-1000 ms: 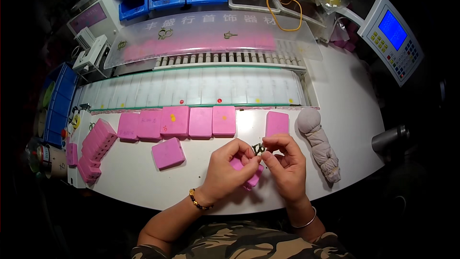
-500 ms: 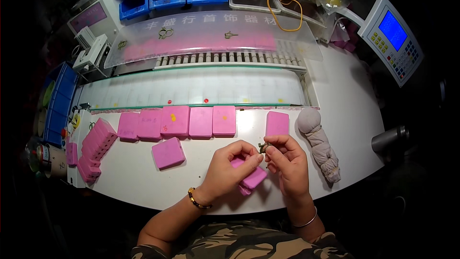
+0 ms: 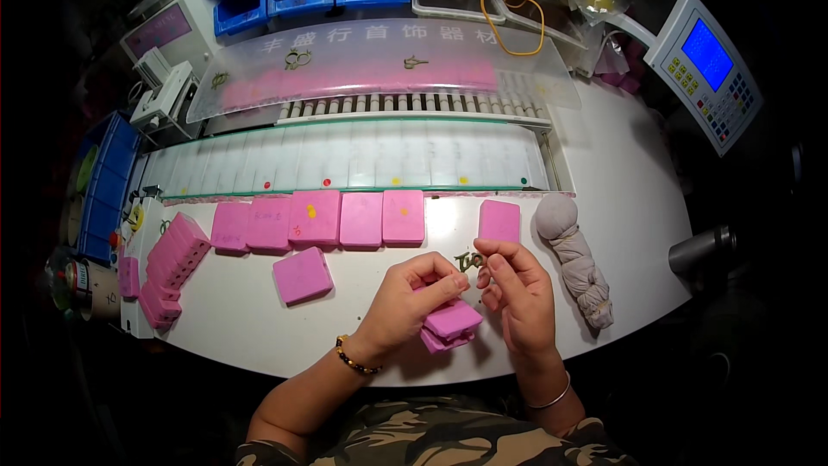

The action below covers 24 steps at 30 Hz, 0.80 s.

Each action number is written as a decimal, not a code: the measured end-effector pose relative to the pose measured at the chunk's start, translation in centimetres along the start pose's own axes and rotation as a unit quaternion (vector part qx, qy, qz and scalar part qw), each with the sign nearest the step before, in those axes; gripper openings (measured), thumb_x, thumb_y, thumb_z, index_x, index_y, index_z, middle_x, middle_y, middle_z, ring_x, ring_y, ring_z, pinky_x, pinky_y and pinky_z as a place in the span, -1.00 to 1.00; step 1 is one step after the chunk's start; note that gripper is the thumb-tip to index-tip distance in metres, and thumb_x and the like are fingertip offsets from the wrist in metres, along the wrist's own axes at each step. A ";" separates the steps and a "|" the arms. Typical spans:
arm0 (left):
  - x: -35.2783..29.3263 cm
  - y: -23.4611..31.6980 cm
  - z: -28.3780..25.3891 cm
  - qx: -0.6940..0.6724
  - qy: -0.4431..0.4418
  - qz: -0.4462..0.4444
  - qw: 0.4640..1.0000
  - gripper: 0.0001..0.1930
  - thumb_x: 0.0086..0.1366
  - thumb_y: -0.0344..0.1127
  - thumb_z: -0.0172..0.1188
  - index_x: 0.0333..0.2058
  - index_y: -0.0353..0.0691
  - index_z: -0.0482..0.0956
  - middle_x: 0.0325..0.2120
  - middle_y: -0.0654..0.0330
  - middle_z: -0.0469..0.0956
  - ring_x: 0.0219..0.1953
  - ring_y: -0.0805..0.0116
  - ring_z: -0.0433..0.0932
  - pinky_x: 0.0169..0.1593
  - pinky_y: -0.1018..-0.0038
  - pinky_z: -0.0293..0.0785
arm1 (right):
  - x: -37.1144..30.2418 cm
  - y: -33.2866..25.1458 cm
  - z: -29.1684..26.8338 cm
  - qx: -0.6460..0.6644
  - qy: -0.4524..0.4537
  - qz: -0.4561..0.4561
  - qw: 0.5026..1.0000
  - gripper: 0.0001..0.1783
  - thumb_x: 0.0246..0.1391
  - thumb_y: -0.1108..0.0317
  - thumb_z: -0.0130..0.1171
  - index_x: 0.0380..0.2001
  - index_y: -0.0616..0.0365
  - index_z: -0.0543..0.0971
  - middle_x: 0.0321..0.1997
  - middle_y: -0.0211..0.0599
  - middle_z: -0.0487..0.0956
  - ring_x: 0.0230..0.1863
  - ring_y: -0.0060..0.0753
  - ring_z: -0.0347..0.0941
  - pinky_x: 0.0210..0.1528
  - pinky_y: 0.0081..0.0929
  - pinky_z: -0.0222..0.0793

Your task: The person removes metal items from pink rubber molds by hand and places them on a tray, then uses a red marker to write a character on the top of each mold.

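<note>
My left hand [image 3: 404, 300] is closed round a pink rubber mould [image 3: 453, 319], whose two layers stand apart at the edge facing right. Its thumb and forefinger meet above the mould; the palm hides the rest of it. Just to the right, my right hand [image 3: 522, 298] pinches a small olive-green wax piece [image 3: 468, 261] with a ring-like outline between thumb and forefinger. The piece hangs over the table just above the mould, near the left fingertips. A single pink mould [image 3: 499, 223] lies beyond my right hand, and another pink mould [image 3: 304, 275] lies to the left.
A row of pink moulds [image 3: 360, 219] lines the conveyor of white plates [image 3: 345, 155]. More moulds [image 3: 177, 255] stand at the left. A wrapped cloth bundle [image 3: 576, 259] lies at right, below a control panel [image 3: 707, 65]. Green wax pieces [image 3: 298, 58] rest on the clear cover [image 3: 362, 73].
The green wax piece has shifted slightly left and shows more of its shape. My left hand's mould has tilted, showing its parted layers. The conveyor's white plates have slid left.
</note>
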<state>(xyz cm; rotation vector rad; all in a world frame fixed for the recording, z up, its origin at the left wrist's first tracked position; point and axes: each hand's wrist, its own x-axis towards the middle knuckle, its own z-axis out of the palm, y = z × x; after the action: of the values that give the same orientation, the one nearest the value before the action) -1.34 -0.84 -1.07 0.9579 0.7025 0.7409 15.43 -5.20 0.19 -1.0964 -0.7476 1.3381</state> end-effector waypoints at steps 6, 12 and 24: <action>-0.1 0.0 0.0 -0.030 0.001 -0.006 1.000 -0.87 0.33 -0.35 0.21 -0.32 -0.32 0.56 -0.43 0.32 0.55 -0.36 0.64 0.45 -0.24 0.65 0.39 | 0.0 0.1 0.0 -0.001 0.003 -0.002 1.000 -0.73 0.29 0.37 0.09 0.00 0.22 0.56 -0.18 -0.42 0.51 -0.31 -0.72 0.37 -0.46 -0.80 0.23; 0.0 0.0 0.1 -0.019 0.001 -0.007 1.000 -0.85 0.35 -0.31 0.19 -0.35 -0.25 0.51 -0.42 0.27 0.56 -0.37 0.60 0.48 -0.22 0.61 0.42 | -0.1 0.1 0.0 0.001 -0.004 -0.005 1.000 -0.73 0.28 0.40 0.09 0.00 0.23 0.56 -0.20 -0.44 0.52 -0.31 -0.72 0.36 -0.46 -0.80 0.22; -0.1 -0.2 0.1 0.004 -0.028 0.006 1.000 -0.88 0.34 -0.35 0.20 -0.35 -0.27 0.51 -0.43 0.28 0.55 -0.37 0.61 0.47 -0.25 0.63 0.41 | -0.1 0.1 0.0 -0.066 0.009 -0.041 0.997 -0.86 0.22 0.44 0.18 -0.17 0.22 0.61 -0.31 -0.47 0.57 -0.37 -0.78 0.36 -0.46 -0.80 0.19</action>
<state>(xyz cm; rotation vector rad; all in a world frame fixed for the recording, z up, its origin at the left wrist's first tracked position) -1.32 -1.05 -1.19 0.9868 0.6511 0.7196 15.41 -5.26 0.12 -1.1686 -0.8694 1.2227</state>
